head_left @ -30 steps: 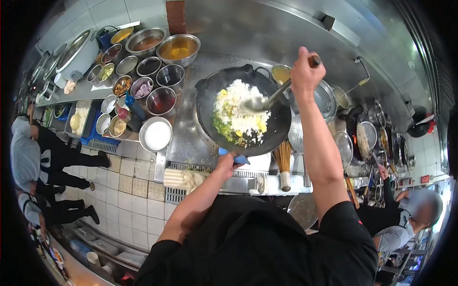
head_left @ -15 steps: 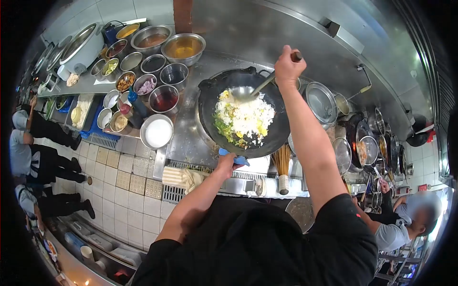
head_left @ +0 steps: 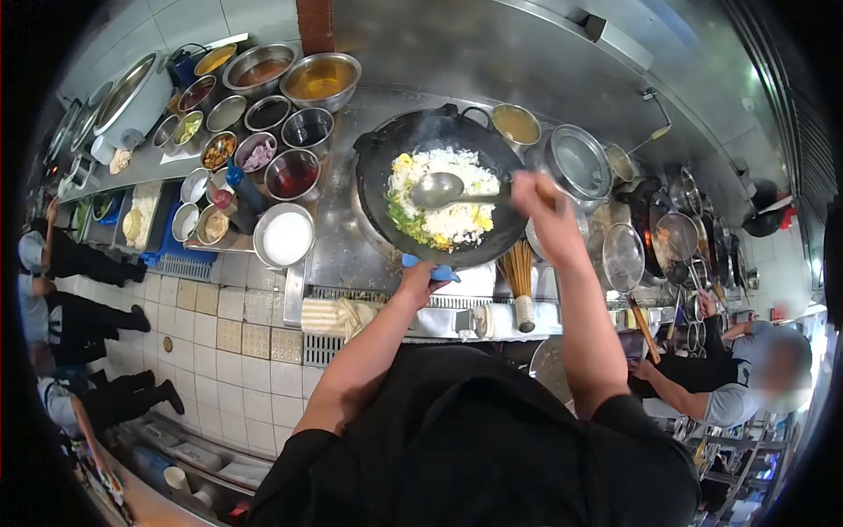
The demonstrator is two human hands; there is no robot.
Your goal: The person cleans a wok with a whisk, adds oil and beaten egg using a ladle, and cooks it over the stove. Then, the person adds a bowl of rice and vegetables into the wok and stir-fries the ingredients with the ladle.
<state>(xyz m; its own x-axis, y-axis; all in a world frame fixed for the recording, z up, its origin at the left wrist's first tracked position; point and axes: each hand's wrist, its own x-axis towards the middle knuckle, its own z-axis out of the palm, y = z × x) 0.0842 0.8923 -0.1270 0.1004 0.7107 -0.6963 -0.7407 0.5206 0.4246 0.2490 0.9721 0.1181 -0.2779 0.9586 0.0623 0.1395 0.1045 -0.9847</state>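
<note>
A black wok (head_left: 502,230) sits on the steel range, holding white rice (head_left: 457,221) mixed with yellow egg and chopped greens. My left hand (head_left: 420,285) is closed around a blue cloth (head_left: 432,269) at the wok's near rim. Whatever part of the wok the cloth covers is hidden. My right hand (head_left: 546,211), somewhat blurred, is wrapped round the handle of a metal ladle (head_left: 438,188). The ladle's bowl lies on the rice, left of the wok's middle, with its handle reaching right across the rim.
Left of the wok stand several metal bowls, including one of white granules (head_left: 288,241) and one of dark red liquid (head_left: 293,176). A bamboo brush (head_left: 520,285) is near the front edge. A lidded pot (head_left: 580,165) stands right. Co-workers are at both sides.
My right hand has moved down toward me, bringing the ladle's handle from a steep slant to nearly level. The ladle's bowl has shifted lower over the rice. My left hand stays at the rim.
</note>
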